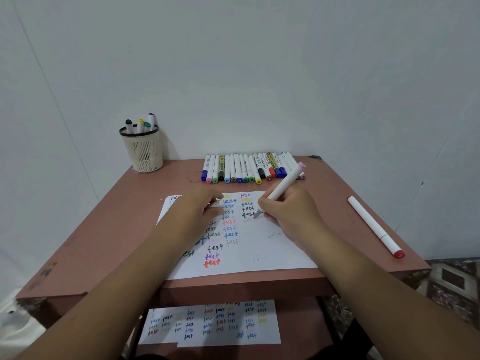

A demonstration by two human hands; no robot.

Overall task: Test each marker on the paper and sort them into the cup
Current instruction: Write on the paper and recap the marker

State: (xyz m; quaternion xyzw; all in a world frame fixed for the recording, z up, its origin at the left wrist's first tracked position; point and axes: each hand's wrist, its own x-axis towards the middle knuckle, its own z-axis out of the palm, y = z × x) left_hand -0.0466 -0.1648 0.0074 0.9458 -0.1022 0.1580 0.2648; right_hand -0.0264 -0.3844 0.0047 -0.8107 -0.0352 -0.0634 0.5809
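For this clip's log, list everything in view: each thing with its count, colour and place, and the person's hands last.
Pink-brown wooden table: one, against the pale wall.
Cream mesh cup with black rim: one, table's far left corner.
Markers in the cup: four, white with dark, yellow, green and purple caps.
Row of white markers: roughly twenty, mixed cap colours, far edge of the table.
White marker with red cap: one, lying alone on the table's right side.
White paper sheet: one, covered in coloured "test" words, table centre.
Second written sheet: one, white, on the lower shelf.
White marker with pink end: one, tip on the sheet.
White cap: one, in the left hand.
Left hand: holds the cap, rests on the paper.
Right hand: grips the writing marker.
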